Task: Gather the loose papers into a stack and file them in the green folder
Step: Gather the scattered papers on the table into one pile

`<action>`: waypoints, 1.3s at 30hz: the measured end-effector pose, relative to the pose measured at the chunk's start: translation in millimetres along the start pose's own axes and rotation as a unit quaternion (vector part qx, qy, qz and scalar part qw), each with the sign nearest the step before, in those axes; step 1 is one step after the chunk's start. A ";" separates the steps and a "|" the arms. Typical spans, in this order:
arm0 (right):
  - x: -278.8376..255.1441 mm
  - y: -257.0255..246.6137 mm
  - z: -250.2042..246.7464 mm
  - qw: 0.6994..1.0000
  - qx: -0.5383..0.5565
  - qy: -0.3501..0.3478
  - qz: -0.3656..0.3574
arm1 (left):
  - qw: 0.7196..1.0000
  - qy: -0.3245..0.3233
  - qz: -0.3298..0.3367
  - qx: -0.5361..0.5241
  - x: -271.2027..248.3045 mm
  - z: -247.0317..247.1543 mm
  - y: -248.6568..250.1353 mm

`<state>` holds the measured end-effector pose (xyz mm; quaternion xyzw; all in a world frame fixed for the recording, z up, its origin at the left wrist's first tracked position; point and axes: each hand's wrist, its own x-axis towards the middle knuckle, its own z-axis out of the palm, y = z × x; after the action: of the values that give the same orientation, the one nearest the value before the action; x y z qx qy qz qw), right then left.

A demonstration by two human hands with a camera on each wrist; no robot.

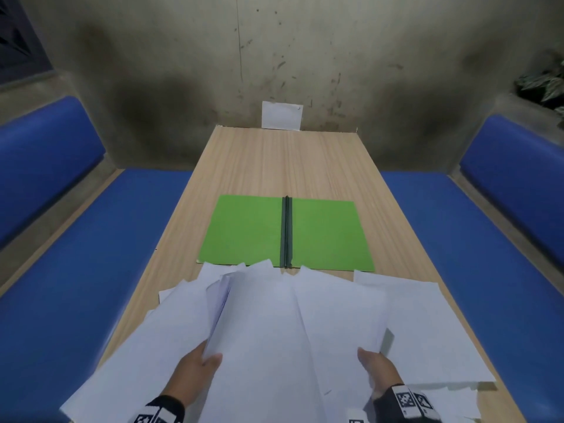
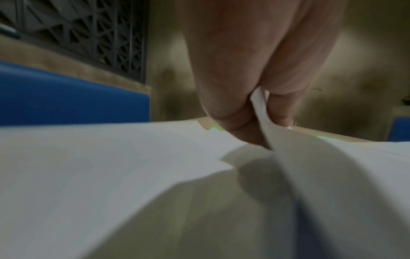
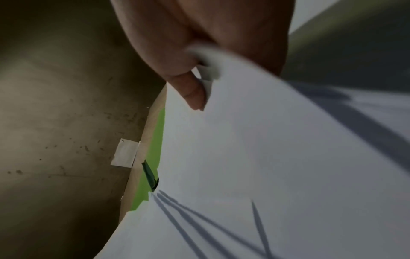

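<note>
- Gathering is only partly done — the loose papers (image 1: 274, 331) are lying fanned and overlapping on the near end of the worktop (image 1: 274, 160), not yet squared.
- The left hand (image 1: 195, 370) is pinching several sheets, fingers (image 2: 239, 122) closed on their edge.
- The right hand (image 1: 378, 370) is gripping the bundle's right side.
- Farther off, the green folder (image 1: 244, 230) is lying open and unfilled — filing is left.

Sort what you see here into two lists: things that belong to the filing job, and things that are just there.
Part of the job:
- papers, loose and overlapping on the table
- green folder, open flat
- left hand and right hand, each gripping sheets

Just there:
- white card against the wall
- blue benches
- plant
</note>
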<state>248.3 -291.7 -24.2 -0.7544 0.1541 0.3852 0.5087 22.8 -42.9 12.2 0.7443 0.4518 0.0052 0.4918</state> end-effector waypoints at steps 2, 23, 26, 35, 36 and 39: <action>9.3 2.2 -4.1 0.999 -0.018 0.025 -0.008 | 1.000 0.012 0.008 0.009 -1.8 -8.3 1.4; -13.5 -13.8 -78.1 0.996 0.064 -0.001 -0.055 | 0.894 0.238 -0.024 -0.379 16.8 -85.5 -44.3; -7.2 -4.1 -71.1 0.999 0.026 -0.004 -0.034 | 0.887 0.230 -0.032 -0.400 20.3 -73.0 -44.5; -21.9 -17.1 -35.9 0.992 0.026 0.005 -0.121 | 0.905 0.155 -0.011 -0.397 17.3 -17.2 -6.5; -22.8 -16.5 -31.0 0.992 0.051 0.003 -0.117 | 0.909 0.153 -0.010 -0.389 17.4 -9.3 -3.7; -25.8 -13.7 -15.7 0.986 0.107 0.016 -0.128 | 0.918 0.151 -0.005 -0.367 14.2 15.0 3.5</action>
<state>246.6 -303.8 6.7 -0.7152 0.1052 0.2859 0.6290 40.3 -44.6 0.9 0.4996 0.4906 0.2804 0.6566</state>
